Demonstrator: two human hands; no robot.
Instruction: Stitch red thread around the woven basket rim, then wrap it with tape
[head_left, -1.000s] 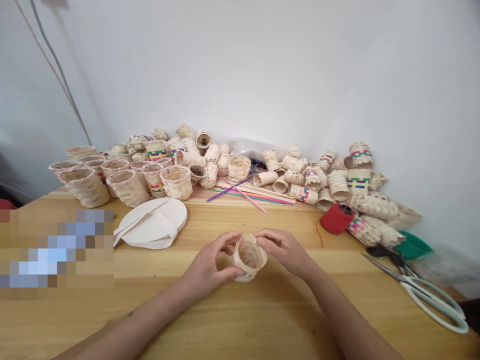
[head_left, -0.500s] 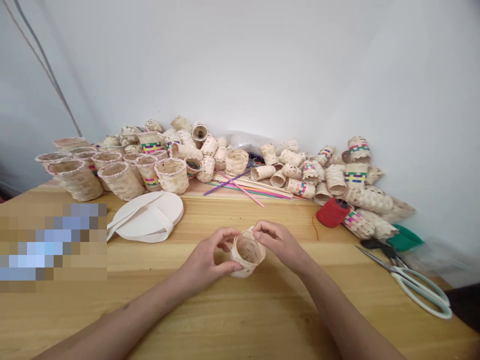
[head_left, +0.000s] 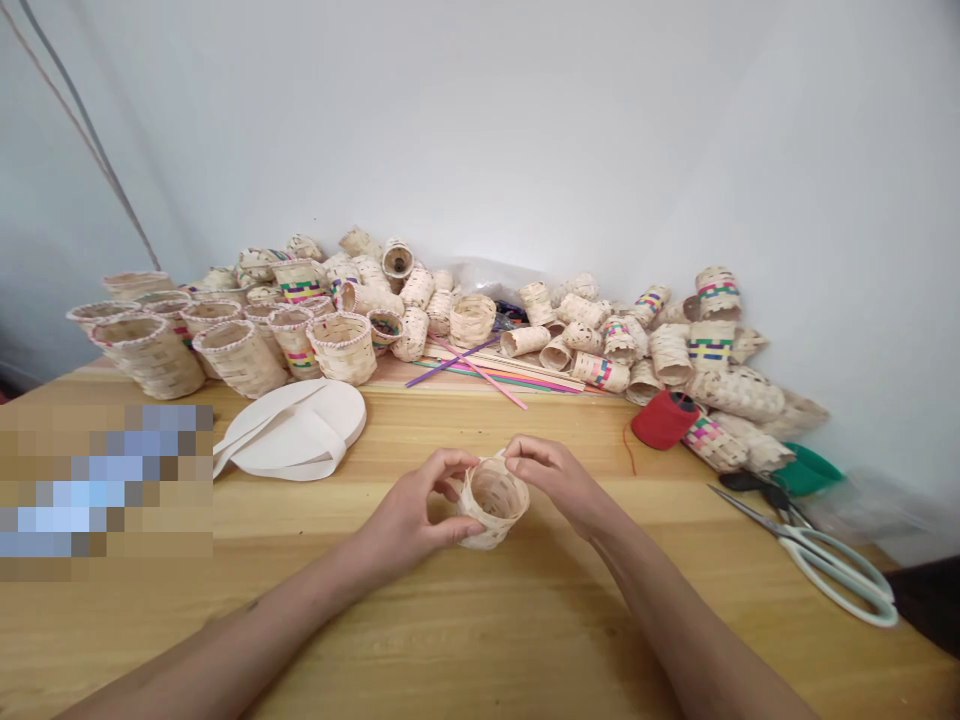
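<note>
A small pale woven basket (head_left: 491, 505) stands on the wooden table, tilted slightly, its round mouth facing up toward me. My left hand (head_left: 420, 505) is wrapped round its left side, thumb on the near wall and fingers on the far side. The fingers of my right hand (head_left: 551, 480) pinch the far right part of the rim, where the end of a thin strip seems to stick up. The exact spot under the right fingertips is hidden.
Finished-looking woven baskets (head_left: 341, 350) crowd the left back, with more rolling along the wall. Coloured strips (head_left: 487, 370) lie at the centre back. A roll of white ribbon (head_left: 300, 430) is at left; a red thread spool (head_left: 664, 420) and scissors (head_left: 832, 575) are at right.
The whole view has shifted very slightly. Both hands keep nearly the same hold on the basket, with hardly any visible movement of the fingers.
</note>
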